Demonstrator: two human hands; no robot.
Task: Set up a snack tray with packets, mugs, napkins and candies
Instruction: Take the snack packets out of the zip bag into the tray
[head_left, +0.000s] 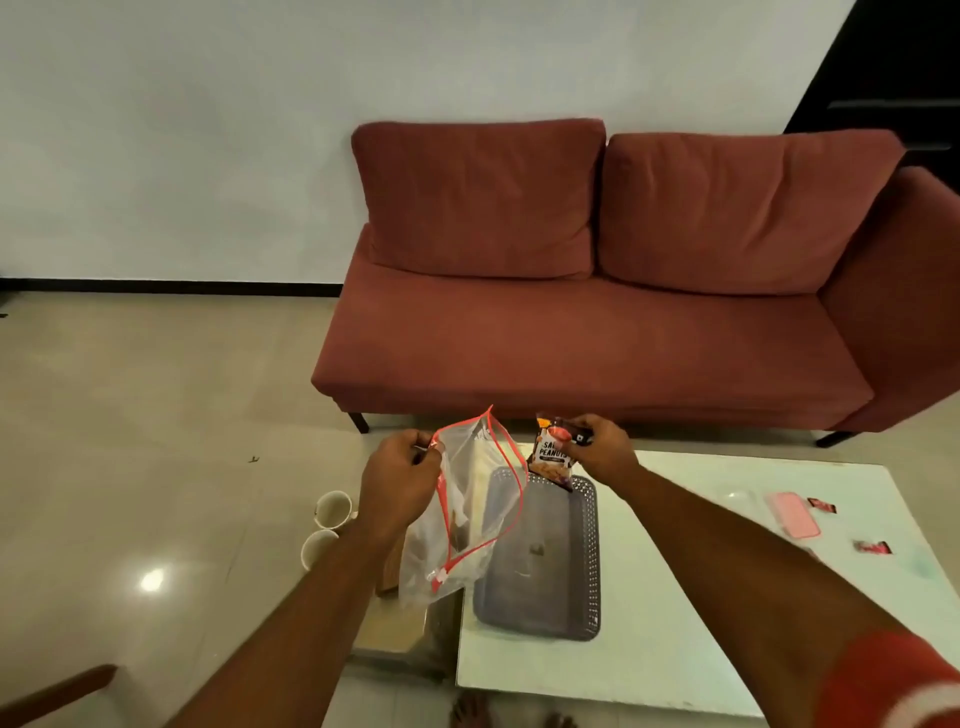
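Looking down through the head view: finds the right hand (605, 448) clenched on the top edge of a salted-peanuts packet (551, 457), which dangles with its long axis pointing down. Shows that packet hanging over the far short end of the grey perforated tray (589, 571), seemingly not yet resting on it. Places the tray on the white desk (701, 597), with its long axis running away from the body, so that its bare floor stretches below the packet and back toward the person. Makes the coming move, by this reading, a short drop down and slightly nearer, with the packet best laid along the tray's length. Puts the right hand far closer to the tray than the left hand (400, 470), which pinches the red-sealed rim of a clear zip bag (470, 514) and holds it open just left of the tray, over the desk's edge. Cannot tell what the pale contents of the bag are. Leaves two white mugs (332, 510) on the floor to the left and red-wrapped candies (822, 505) on the desk, well apart to the right.
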